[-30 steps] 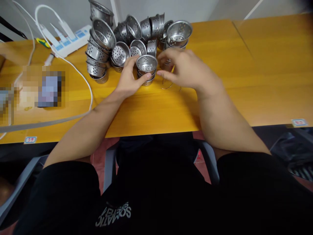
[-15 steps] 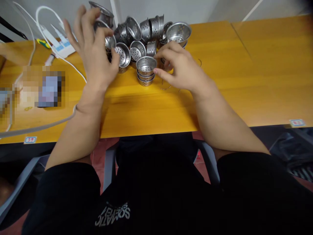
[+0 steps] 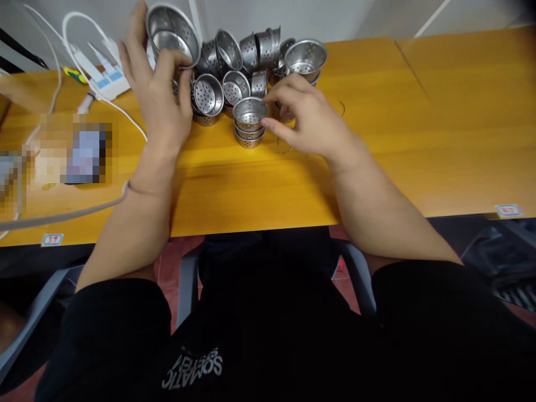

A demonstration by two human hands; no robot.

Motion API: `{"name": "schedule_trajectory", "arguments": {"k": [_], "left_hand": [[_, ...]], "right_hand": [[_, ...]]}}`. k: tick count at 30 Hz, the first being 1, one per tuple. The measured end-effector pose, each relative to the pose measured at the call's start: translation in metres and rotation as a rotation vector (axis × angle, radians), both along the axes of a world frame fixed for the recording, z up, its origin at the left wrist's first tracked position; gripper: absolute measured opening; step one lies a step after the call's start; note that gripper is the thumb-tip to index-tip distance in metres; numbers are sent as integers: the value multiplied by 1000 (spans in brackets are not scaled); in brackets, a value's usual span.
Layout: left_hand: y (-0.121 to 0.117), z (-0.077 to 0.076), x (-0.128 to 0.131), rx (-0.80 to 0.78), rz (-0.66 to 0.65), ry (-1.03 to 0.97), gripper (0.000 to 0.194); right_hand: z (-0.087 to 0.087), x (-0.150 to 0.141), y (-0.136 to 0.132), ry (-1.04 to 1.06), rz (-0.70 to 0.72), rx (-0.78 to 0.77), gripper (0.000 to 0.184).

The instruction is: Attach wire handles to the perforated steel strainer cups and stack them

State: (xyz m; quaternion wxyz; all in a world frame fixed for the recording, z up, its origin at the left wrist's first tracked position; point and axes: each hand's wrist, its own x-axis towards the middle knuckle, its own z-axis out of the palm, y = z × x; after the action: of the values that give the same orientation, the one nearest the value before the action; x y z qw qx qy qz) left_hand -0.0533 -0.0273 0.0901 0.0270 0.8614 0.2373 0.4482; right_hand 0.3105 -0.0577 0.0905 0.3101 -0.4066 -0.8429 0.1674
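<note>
From my remote view, a glossy yellow-orange wooden table [image 3: 419, 139] with a dark seam on its right meets a plain grey wall [image 3: 368, 17]. Below, reddish floor tiles [image 3: 170, 279] show around a chair's grey armrests [image 3: 189, 287].

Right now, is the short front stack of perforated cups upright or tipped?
Upright. The short front stack stands on the table, its top cup's mouth facing up and the lower rims roughly level beneath.
</note>
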Motion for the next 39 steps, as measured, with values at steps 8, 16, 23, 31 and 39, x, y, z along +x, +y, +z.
{"name": "schedule_trajectory", "arguments": {"k": [8,16,23,31,39], "left_hand": [[45,-45,43,345,-128,-229,108],[57,-80,60,88,-207,-112,119],[40,-67,50,-128,-26,-83,109],[32,-59,58,-153,-30,-101,91],[25,-60,55,-84,-63,-38,89]], "right_hand": [[10,-12,-19,183,21,72,49],[3,-23,-16,5,127,-39,22],[7,-19,-18,110,110,17,24],[8,-8,-15,83,80,52,34],[15,-8,-13,211,182,26,19]]}}
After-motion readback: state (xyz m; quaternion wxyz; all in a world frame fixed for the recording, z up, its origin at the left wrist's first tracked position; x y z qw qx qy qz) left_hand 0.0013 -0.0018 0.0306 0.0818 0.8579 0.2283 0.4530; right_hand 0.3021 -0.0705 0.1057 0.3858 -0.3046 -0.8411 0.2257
